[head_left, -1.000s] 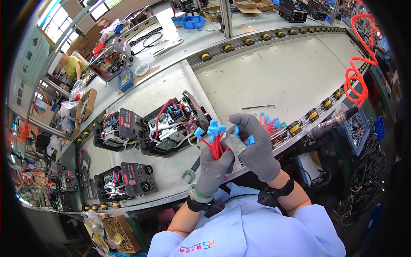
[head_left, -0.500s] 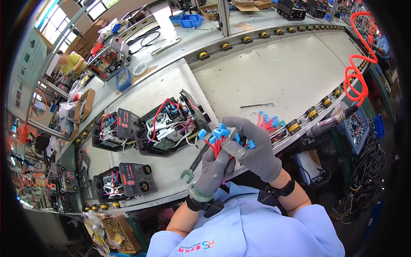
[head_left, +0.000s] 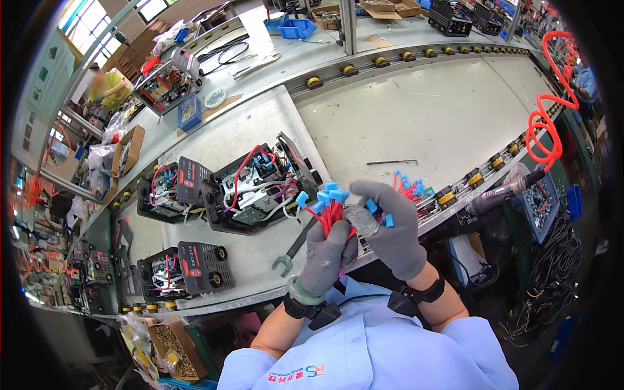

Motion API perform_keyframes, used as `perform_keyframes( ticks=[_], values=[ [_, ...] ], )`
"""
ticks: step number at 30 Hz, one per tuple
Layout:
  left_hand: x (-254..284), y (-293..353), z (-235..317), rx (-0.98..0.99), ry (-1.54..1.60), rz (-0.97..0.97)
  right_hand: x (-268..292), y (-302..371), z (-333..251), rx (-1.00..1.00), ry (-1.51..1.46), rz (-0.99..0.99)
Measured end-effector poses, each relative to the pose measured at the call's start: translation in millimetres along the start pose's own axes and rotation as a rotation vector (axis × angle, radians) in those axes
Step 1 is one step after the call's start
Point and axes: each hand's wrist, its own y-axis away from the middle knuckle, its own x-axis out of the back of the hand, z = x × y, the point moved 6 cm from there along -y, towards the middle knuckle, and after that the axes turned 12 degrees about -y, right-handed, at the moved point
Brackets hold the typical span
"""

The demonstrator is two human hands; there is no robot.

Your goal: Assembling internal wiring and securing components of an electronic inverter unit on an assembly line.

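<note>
My left hand point(head_left: 323, 260), in a grey glove, is closed around a bundle of red wires point(head_left: 330, 216) whose blue connector ends point(head_left: 330, 195) fan out above the fist. Beside it, my right hand point(head_left: 398, 227), gloved too, is closed, its thumb near the bundle. Two blue-ended wires point(head_left: 380, 213) show against its fingers; their red lengths are mostly hidden. More red wires with blue ends point(head_left: 411, 188) lie on the bench beyond the right hand. An open-ended wrench point(head_left: 284, 262) rests left of my left hand, partly hidden by it.
Partly built black machines with open insides point(head_left: 257, 188) point(head_left: 185, 270) stand on the left of the bench. A thin dark rod point(head_left: 391, 162) lies ahead. At right hang a coiled red hose point(head_left: 536, 130) and a power driver point(head_left: 489, 198). Yellow rollers point(head_left: 447, 196) line the bench edge.
My right hand has drawn slightly right, its fingers off the blue ends of the bundle. More of the bundle shows above my left hand, which keeps its grip. The view has shifted a little.
</note>
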Motion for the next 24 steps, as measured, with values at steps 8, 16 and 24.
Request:
perform_keyframes(
  ticks=[8,16,24],
  values=[
    [3.7,1.8,-3.2,0.003,-0.023,-0.031,-3.6,-6.5,-1.0,-0.078,0.101,-0.147],
    [3.1,4.1,-4.9,-0.033,0.059,0.001,-2.5,0.1,0.1,-0.011,0.039,-0.017],
    [3.8,3.2,-2.8,-0.025,0.045,0.003,-3.7,-1.5,-5.2,0.004,0.011,-0.116]
  ],
)
